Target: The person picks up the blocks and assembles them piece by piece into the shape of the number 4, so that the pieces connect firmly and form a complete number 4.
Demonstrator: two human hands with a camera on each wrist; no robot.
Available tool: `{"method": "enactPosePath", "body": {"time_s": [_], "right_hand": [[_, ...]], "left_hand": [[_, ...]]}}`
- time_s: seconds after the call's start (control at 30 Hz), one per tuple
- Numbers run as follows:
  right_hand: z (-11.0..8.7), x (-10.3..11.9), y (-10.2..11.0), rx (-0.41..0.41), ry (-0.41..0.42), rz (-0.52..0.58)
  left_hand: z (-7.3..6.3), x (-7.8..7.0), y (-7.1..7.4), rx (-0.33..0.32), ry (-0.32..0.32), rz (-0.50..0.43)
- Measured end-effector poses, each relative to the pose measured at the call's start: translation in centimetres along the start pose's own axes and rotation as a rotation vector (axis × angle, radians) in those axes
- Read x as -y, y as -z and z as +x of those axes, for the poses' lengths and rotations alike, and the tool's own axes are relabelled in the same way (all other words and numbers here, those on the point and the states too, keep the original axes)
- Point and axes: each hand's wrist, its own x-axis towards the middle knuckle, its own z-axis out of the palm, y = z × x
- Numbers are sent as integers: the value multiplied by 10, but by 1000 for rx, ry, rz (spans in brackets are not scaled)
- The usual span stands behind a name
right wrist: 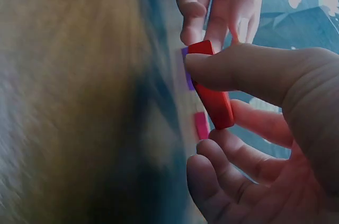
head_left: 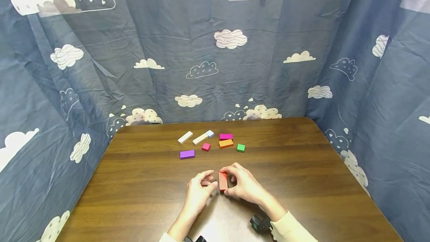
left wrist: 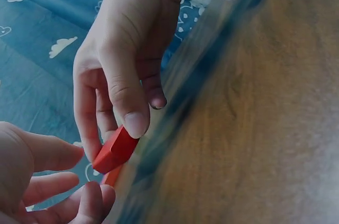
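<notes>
Between its thumb at the near end and its index finger at the far end, my right hand (head_left: 245, 185) pinches a red rectangular block (head_left: 223, 181). The right wrist view shows the thumb lying over one end of this block, with fingertips at the other. My left hand (head_left: 199, 190) is just left of the block, thumb and fingers loosely bent and apart, holding nothing. Its fingertips are close to the block's side. In the left wrist view, the red block (left wrist: 116, 149) sits under the right thumb, beside the left fingers.
Farther back on the wooden table (head_left: 141, 182) lie a purple block (head_left: 187, 154), a small pinkish-red block (head_left: 206, 146), an orange block (head_left: 226, 143), a magenta block (head_left: 226, 136), a green block (head_left: 241, 148), white block (head_left: 185, 137), cream block (head_left: 201, 138) and light-blue block (head_left: 209, 133).
</notes>
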Motion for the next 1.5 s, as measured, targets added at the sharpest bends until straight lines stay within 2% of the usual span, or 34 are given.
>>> {"method": "enactPosePath", "body": {"time_s": [0.2,0.57,1.5], "right_hand": [[-3,0,-6,33,10,-51],[-7,0,-14,73,-23,-84],[-8,-5,-13,61,-4,-106]], "left_hand": [[2,5,-4,32,31,39],[-5,14,-10,106,53,15],[-4,18,-12,131,55,-50]]}}
